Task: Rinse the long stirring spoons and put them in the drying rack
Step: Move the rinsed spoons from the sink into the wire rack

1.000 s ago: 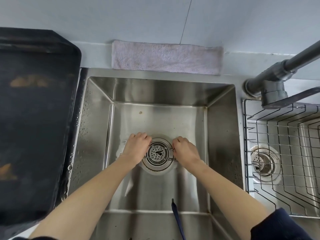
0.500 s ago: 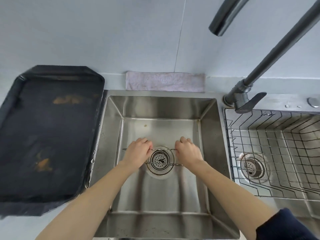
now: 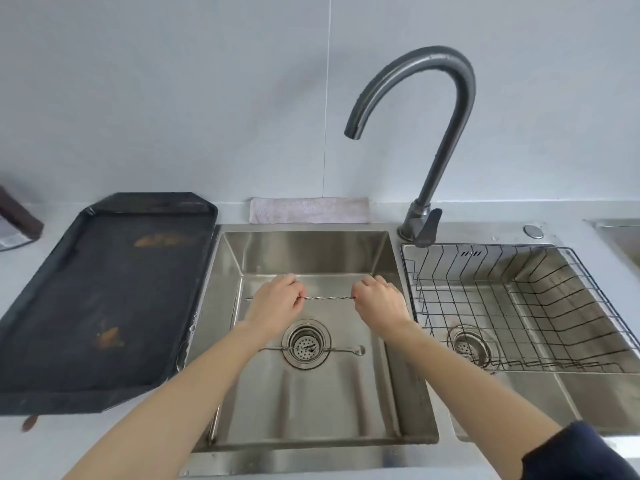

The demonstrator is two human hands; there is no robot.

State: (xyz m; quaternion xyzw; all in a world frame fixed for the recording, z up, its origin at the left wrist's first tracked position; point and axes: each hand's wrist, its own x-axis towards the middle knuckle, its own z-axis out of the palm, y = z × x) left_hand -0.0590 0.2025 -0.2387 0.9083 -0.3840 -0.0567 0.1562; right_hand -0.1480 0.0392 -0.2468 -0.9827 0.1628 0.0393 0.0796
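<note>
Both my hands hold one long thin stirring spoon (image 3: 329, 297) with a twisted stem, level above the left sink basin (image 3: 311, 251). My left hand (image 3: 277, 303) grips one end and my right hand (image 3: 377, 303) grips the other. The stem's tip pokes out to the left of my left hand. A second long stirring spoon (image 3: 343, 350) lies flat across the drain strainer (image 3: 305, 344) on the basin floor, its small bowl pointing right. The wire drying rack (image 3: 519, 306) sits in the right basin, with nothing visible in it. No water runs from the tap (image 3: 415, 98).
The dark curved tap arches over the left basin, its lever at the base. A large black tray (image 3: 104, 299) with orange stains lies on the counter to the left. A folded grey cloth (image 3: 308, 210) rests behind the sink. Another sink edge shows at far right.
My hands have lifted one spoon off the drain and raised it toward the back of the basin; the other spoon stays on the strainer. My view has tilted up, showing the whole tap.
</note>
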